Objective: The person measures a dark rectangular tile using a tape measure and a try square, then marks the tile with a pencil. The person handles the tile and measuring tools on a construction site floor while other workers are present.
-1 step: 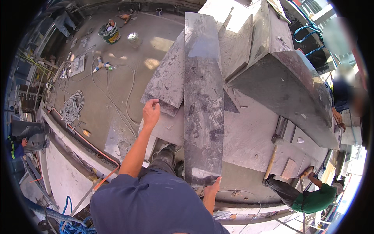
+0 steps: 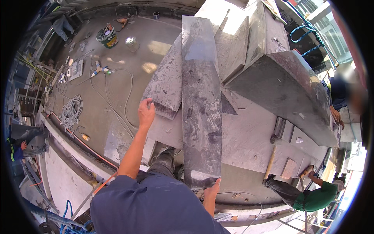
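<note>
Long grey slab (image 2: 201,89): runs lengthwise before me, near end by my waist. Wider slab (image 2: 165,84): to its L, partly overlapped in view. My R hand (image 2: 212,188): closed on long slab's near R corner, thumb showing, fingers hidden. My L hand (image 2: 146,112): half-curled at wider slab's edge; can't tell if gripping. Step, I judge: steadying long slab; next move prob. needs L-hand support too.

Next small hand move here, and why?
I'd probably bring the left hand across to the left edge of the long grey slab: only the right hand is at that slab, by its near right corner, while the left is off it, beside the angled slab.
</note>
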